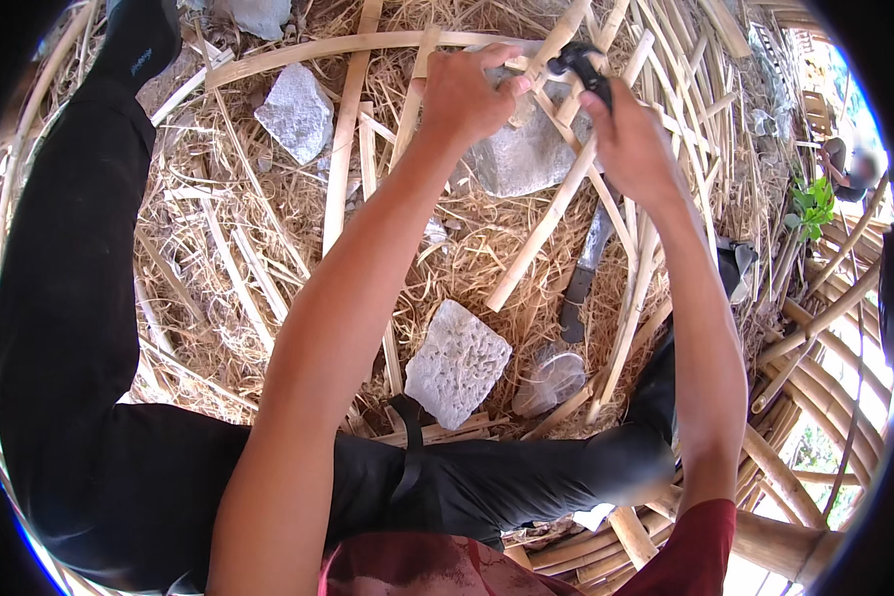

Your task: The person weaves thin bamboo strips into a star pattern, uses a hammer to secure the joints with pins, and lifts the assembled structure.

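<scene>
My right hand point(628, 134) grips a hammer point(586, 72) with a black head, held over crossed bamboo strips at the top of the view. Just left of it, my left hand point(470, 91) curls its thumb and fingers around a bamboo strip point(520, 66); the exact contact is partly hidden. Beneath the strips and between my hands lies a large grey stone point(522, 154). A long curved bamboo strip point(328, 46) runs leftward from behind my left hand. Below my right hand, a knife point(583, 273) with a dark handle lies on the shavings.
A pitted pale stone point(457, 365) and a clear plastic cup-like thing point(550, 380) lie near my bent leg. Another grey stone point(296, 114) sits at upper left. Loose bamboo strips cover the right side. Beyond a bamboo frame point(824, 323), a person point(849, 169) shows at far right.
</scene>
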`<action>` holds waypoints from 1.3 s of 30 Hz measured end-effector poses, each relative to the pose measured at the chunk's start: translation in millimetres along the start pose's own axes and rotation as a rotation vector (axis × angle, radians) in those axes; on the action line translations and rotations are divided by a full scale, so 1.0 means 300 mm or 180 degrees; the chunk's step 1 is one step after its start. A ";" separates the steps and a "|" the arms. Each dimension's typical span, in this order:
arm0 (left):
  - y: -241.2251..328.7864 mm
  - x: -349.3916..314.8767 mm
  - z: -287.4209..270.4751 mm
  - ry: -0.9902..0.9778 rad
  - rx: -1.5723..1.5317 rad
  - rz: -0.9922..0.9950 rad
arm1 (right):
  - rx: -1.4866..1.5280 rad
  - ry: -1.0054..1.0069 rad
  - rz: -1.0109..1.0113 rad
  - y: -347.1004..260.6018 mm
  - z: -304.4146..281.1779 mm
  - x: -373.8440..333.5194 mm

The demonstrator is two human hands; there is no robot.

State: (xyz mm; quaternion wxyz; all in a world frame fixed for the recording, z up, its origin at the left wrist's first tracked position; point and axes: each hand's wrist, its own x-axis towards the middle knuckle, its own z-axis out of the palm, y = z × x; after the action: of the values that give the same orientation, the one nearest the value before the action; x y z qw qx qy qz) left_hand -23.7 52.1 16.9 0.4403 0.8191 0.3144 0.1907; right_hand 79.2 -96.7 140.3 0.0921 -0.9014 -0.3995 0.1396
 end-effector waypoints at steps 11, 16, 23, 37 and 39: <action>0.007 -0.034 0.020 0.0131 0.0356 0.0057 | 0.0647 0.0803 0.0028 -0.041 -0.052 -0.030; 0.026 -0.008 0.003 -0.0218 0.0057 -0.0143 | 0.0096 0.0221 -0.0281 0.051 0.008 0.007; 0.029 -0.017 0.001 -0.0092 0.0158 -0.0074 | -0.0205 -0.0074 -0.0335 0.026 0.035 0.029; 0.006 -0.013 0.016 -0.0056 -0.0043 -0.0039 | -0.0193 -0.0269 -0.0178 -0.005 0.026 -0.001; -0.006 -0.015 0.015 0.0071 0.0070 0.0009 | 0.0376 0.0327 0.0011 -0.016 0.021 -0.020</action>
State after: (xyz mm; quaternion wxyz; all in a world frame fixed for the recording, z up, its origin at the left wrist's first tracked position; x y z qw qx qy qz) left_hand -24.8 47.0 12.8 0.4274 0.8222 0.3202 0.1970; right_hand 69.9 -97.5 136.8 0.1653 -0.9010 -0.3838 0.1166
